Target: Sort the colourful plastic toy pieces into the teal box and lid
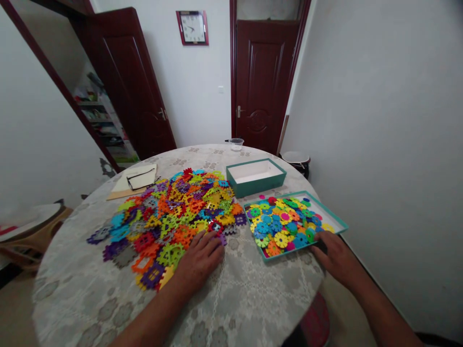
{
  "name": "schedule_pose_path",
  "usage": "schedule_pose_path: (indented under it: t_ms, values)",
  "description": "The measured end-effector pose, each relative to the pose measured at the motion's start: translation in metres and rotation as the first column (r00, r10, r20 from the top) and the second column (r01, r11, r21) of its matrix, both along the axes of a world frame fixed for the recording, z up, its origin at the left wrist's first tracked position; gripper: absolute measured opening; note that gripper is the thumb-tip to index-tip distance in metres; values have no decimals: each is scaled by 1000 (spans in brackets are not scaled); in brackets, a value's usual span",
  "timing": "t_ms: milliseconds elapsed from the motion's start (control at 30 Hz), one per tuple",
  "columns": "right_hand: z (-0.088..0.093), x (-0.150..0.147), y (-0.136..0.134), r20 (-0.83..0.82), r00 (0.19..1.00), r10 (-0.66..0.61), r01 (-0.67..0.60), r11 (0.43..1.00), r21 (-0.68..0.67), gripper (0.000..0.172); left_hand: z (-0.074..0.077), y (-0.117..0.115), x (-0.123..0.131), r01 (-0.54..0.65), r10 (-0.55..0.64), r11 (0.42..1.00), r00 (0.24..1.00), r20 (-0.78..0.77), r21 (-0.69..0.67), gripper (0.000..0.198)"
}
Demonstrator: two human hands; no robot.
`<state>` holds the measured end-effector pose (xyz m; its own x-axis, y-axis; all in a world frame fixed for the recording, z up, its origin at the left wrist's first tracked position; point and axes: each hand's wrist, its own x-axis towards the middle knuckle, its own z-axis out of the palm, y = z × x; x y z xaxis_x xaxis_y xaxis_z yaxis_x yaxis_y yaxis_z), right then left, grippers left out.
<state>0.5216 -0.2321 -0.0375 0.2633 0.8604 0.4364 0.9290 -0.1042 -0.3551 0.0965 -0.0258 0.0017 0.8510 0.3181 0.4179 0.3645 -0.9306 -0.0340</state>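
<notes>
While left hand (200, 258) lies flat, grip released, on tile pile (170, 212), right hand (334, 255) touches tray (323, 207); grip unclear.

- Shallow rectangular tray (325, 210): teal rim, white floor.
- Round plastic gear discs (282, 224) in the tray: blue, yellow, green, pink, orange, red.
- Square plastic lattice tiles (170, 212) left of the tray: orange, purple, green, yellow, blue, grey.
- Deep rectangular box (253, 185) behind the tray: teal outside, white inside.
- Round table's cloth (246, 289) under the tray: pale grey-beige, floral lace pattern.
</notes>
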Motion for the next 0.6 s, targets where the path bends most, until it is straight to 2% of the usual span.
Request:
schedule_pose_path:
  t_ms: [100,200,233,300,333,367,400,433,467,533,600]
  values:
    - [0,-9,-15,-53,998,-30,31,999,20,24,4,-11,7,-5,8,999,997,72,-45,18]
    - [-2,-19,-25,-144,988,-61,70,996,59,26,13,-28,21,-25,58,977,987,152,-211,18]
    - [-4,-21,-28,-190,978,-91,110,989,94,28,17,-33,27,-34,88,957,981,174,-289,20]
    - [-10,-23,-32,-328,912,-245,311,936,164,34,23,-42,42,-69,180,881,964,196,-469,25]
    - [-13,-22,-33,-437,834,-336,445,879,174,39,25,-45,51,-91,231,817,956,180,-569,29]
    - [-17,-20,-33,-570,720,-396,570,806,160,44,25,-48,59,-111,277,739,949,151,-664,33]
    - [-21,-17,-32,-711,581,-397,652,750,113,49,24,-50,68,-117,299,656,947,114,-746,37]
    - [-24,-13,-31,-835,432,-341,677,734,51,52,22,-52,77,-118,304,582,949,81,-804,41]
    - [-27,-8,-29,-925,288,-248,649,760,-1,52,19,-54,85,-120,304,529,951,56,-840,44]
    - [-29,2,-25,-995,64,-82,530,847,-36,46,11,-56,99,-124,294,475,956,24,-871,46]
    - [-29,11,-20,-998,-47,-32,438,898,-50,39,5,-58,110,-140,293,456,956,0,-879,40]
